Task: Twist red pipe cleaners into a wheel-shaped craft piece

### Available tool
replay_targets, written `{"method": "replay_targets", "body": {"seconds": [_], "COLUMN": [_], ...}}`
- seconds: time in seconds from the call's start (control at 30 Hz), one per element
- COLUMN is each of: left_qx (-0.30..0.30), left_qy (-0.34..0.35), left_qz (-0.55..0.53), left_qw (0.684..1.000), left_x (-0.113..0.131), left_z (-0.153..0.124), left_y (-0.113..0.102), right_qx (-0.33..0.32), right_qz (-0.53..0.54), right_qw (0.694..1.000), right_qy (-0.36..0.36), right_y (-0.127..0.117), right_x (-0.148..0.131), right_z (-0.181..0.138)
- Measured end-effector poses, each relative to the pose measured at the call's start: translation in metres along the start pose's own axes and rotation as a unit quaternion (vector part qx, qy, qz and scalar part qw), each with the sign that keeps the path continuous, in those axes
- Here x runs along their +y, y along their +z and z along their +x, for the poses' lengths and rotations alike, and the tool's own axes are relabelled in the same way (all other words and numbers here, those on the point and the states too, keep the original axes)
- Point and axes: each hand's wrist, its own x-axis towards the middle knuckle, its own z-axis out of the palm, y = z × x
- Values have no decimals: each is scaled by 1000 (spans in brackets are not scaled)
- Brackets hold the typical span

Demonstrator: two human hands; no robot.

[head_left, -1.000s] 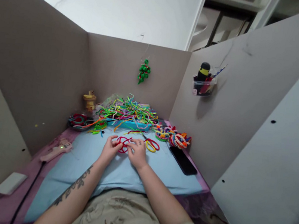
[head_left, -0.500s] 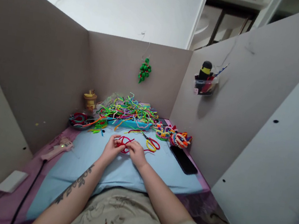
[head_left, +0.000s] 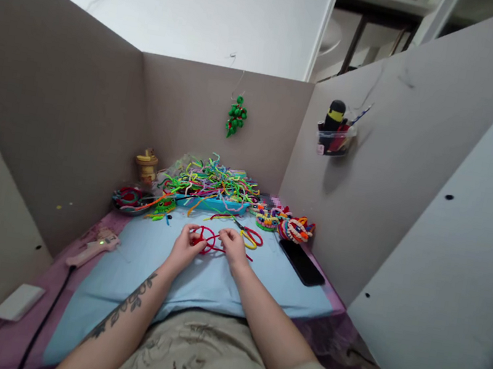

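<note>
My left hand point(head_left: 184, 248) and my right hand point(head_left: 233, 247) rest on a light blue mat point(head_left: 141, 255) and both pinch a looped red pipe cleaner point(head_left: 208, 240) between them. The left fingers are closed on its left loop, the right fingers on its right end. Red-and-yellow-handled scissors point(head_left: 249, 235) lie just beyond my right hand. A heap of coloured pipe cleaners point(head_left: 209, 182) fills a blue tray behind.
A black phone point(head_left: 302, 262) lies at the right of the mat. Finished colourful rings point(head_left: 296, 229) sit near the right wall. A bowl point(head_left: 129, 198) and a pink glue gun point(head_left: 94, 246) are at the left. Grey partition walls enclose the desk.
My right hand has shifted slightly right and away from the left, stretching the red pipe cleaner. The left hand has stayed almost in place.
</note>
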Motion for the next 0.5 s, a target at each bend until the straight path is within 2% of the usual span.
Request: {"method": "replay_targets", "body": {"seconds": [0.1,0.3,0.5], "left_qx": [-12,-81,-80], "left_qy": [-2,3,12], "left_qz": [-13,-85,-83], "left_qw": [1000,993,993], "left_x": [2,5,7], "left_z": [-1,-4,-4], "left_y": [1,3,1], "right_qx": [-14,-14,-27], "right_qz": [17,-10,-4], "right_qw": [999,1000,1000], "right_qy": [26,-18,-5], "right_y": [-2,1,1], "right_x": [0,-1,-3], "right_z": [1,-1,-2]}}
